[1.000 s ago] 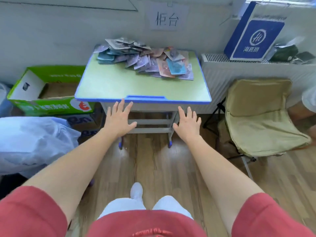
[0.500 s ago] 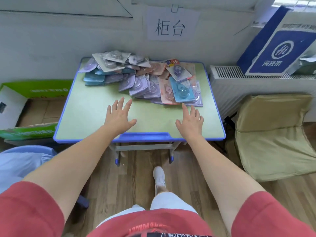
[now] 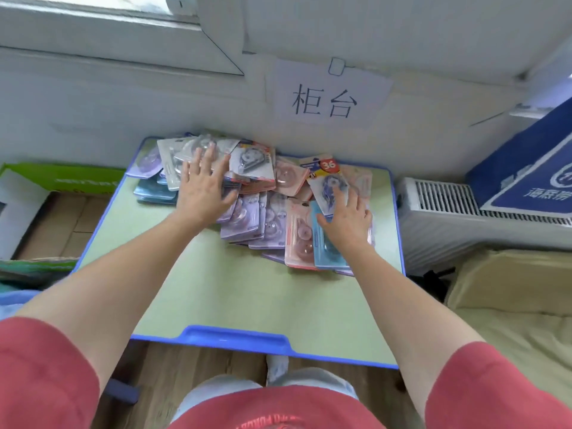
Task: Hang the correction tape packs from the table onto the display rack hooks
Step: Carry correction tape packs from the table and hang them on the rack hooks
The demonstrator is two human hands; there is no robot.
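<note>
Loosely heaped correction tape packs (image 3: 272, 218): purple, pink, blue blisters.

The left arm (image 3: 123, 261) and right arm (image 3: 399, 289) are pointing forward, outstretched. The left hand (image 3: 202, 188) is lying palm down, fingers spread; the right hand (image 3: 348, 216) is lying palm down, fingers straight.

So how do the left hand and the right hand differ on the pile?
The left hand lies on the far left of the pile, the right hand on its right side. The left hand's fingers spread wide; the right hand's lie closer together. Both rest palm down on it.
</note>
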